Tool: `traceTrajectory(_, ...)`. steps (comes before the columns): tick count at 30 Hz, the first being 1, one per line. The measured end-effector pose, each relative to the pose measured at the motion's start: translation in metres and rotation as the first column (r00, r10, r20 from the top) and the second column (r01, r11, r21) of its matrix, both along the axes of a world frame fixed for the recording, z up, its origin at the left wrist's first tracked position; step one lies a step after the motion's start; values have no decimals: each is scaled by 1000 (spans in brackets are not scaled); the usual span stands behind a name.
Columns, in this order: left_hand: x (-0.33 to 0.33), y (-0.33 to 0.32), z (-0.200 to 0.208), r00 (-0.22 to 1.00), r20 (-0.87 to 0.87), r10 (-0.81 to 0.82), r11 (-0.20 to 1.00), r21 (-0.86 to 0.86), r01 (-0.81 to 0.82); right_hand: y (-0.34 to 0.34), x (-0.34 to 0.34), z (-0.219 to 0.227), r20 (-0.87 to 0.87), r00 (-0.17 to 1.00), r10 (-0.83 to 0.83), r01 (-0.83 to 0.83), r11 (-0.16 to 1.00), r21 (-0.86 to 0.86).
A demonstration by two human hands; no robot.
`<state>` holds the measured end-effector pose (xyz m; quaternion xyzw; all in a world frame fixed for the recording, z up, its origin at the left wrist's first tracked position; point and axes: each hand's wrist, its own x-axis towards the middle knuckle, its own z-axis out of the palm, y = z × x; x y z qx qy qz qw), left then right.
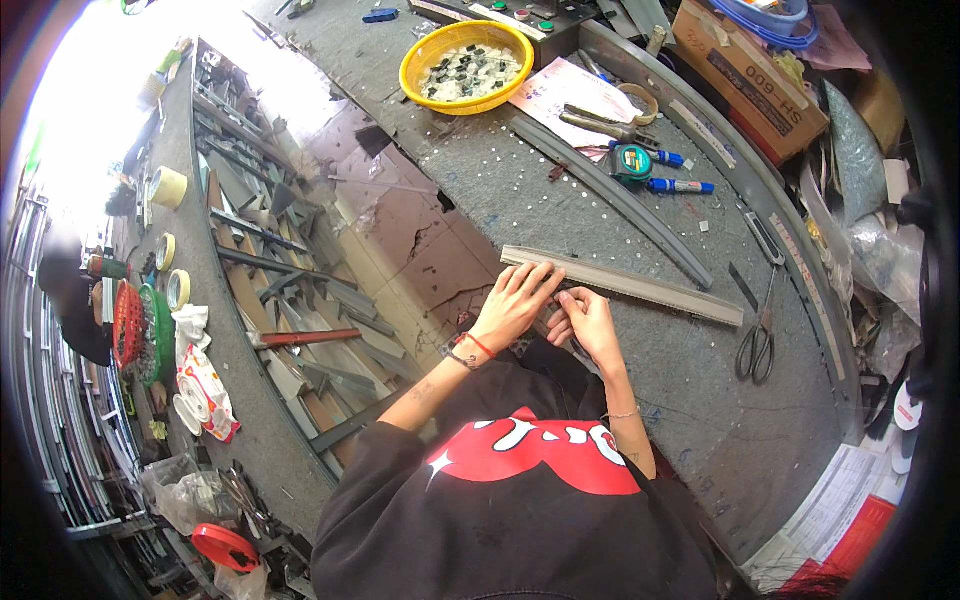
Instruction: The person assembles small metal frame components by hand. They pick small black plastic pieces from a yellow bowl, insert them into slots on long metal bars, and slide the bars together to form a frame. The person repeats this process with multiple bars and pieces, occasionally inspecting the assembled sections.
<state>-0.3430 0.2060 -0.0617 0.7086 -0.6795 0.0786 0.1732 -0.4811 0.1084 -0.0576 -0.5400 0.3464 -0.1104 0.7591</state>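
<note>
Inspector: How are the hands standing?

Recorder: The left hand point(520, 295) is lying back upward, its fingers resting across the pale grey strip point(660, 290) near that strip's left end. The right hand point(583, 322) is sitting just beside it, thumb and fingers closing narrowly below the strip's near edge. Whether they are gripping anything small, the recorder cannot tell.

Inspector: And the strip's bearing?

Recorder: It is lying on the grey workbench point(770, 440), just beyond the hands. Its long axis is running from left to right, slanting slightly toward the person. The left end is protruding past the left hand, the nearer one there; the greater length is extending past the right hand, which is standing closer to the free end.

Inspector: Farther out?

Recorder: A dark grey strip point(615, 205) is lying beyond, converging on the pale one toward the right. Black-handled scissors point(767, 318) are resting off the free end. Farther away, a tape measure point(632, 163) and a yellow basket point(404, 78) of small pieces are standing.
</note>
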Motion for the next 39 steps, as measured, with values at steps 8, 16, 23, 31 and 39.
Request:
traceTrajectory(8, 14, -4, -6, 985, -119, -123, 978, -184, 100, 2, -1, -5, 75, 996, -55, 46, 993, 112)
traceTrajectory(16, 14, -36, 31, 964, -219, -152, 982, 80, 173, 11, 3, -9, 177, 962, -210, 195, 976, 100)
traceTrajectory(23, 22, -47, 57, 864, -438, -247, 911, 198, 361, 27, 10, -10, 255, 871, -420, 392, 907, 157)
traceTrajectory(31, 28, -52, 54, 747, -619, -243, 867, 206, 454, 25, 7, -7, 295, 847, -443, 404, 896, 184)
traceTrajectory(39, 33, -75, 57, 704, -672, -228, 718, 372, 588, 28, 4, -12, 354, 839, -414, 393, 910, 134)
